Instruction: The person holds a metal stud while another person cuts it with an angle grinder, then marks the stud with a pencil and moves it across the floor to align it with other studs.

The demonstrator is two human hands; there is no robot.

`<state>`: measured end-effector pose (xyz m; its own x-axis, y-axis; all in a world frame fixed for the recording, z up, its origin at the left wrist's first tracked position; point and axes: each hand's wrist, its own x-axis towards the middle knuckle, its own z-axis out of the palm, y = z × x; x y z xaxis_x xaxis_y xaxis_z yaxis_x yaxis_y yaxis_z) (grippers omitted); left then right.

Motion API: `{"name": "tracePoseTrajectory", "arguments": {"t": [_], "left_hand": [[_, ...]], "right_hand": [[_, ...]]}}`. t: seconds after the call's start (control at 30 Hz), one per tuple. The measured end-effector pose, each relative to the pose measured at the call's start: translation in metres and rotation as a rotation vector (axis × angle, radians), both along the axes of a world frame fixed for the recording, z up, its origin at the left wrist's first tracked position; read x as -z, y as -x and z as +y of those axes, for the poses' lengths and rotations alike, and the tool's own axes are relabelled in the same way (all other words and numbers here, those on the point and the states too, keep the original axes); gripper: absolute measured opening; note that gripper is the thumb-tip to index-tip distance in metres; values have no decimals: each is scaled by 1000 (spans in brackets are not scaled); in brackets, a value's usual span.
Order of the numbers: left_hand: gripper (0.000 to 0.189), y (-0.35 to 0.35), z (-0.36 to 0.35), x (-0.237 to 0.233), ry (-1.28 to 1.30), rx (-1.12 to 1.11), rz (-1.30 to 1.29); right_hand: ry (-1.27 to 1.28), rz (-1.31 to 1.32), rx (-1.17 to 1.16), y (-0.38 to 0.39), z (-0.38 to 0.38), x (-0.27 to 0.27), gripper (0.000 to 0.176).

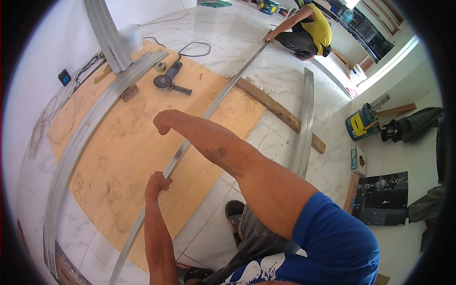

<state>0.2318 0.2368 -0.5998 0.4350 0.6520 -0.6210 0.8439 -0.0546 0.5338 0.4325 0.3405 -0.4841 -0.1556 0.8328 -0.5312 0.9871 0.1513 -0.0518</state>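
- A long metal channel (pixel 221 99) runs diagonally across a plywood sheet (pixel 118 142), from lower left to upper right.
- The left hand (pixel 158 183) has a closed grip on its near part.
- The right hand (pixel 164 122) is a clenched fist just above it.
- A co-worker's hand (pixel 270 37) holds the far end.
- It is probably light, whippy and sharp-edged, so it is best held by the flanges.
- An angle grinder (pixel 168 81) lies at upper left.

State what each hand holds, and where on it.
Left hand grips the long metal strip toward its near end. Right hand is a fist, nothing visible in it.
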Motion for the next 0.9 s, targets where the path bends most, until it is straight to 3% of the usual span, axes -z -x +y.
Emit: {"name": "tracePoseTrajectory", "arguments": {"t": [0.9], "left_hand": [[32,1,-1,1,2,-2,0]], "right_hand": [[-10,-14,-4,2,1,-7,22]]}}
